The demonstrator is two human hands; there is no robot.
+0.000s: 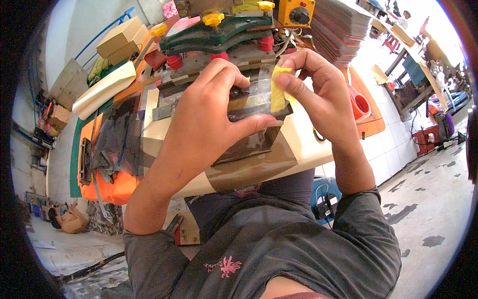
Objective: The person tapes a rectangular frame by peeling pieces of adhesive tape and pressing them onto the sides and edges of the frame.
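Counter [374,122]: it spreads in front of you, with a cream sheet [309,157] under your work.
Green frame [191,42]: it stands just beyond your hands, yellow knobs [213,20] on top and red feet [266,44] below.
Dark block [251,107]: it lies between your 2 hands, in front of the frame.
Left hand [206,102]: your thumb is by the block's near edge, your fingers bent over its top; whether they grip it or only steady it, you cannot tell here.
Right hand [323,92]: you pinch the strip between thumb and forefinger.
Red roll [359,105]: it sits just right of your right wrist.
Yellow strip [279,99]: it is at the block's right end, beside what looks like clear film [265,74]. The step in hand seems to be handling this 1 strip; the next move likely calls for a steady left hand and a light, controlled pinch.
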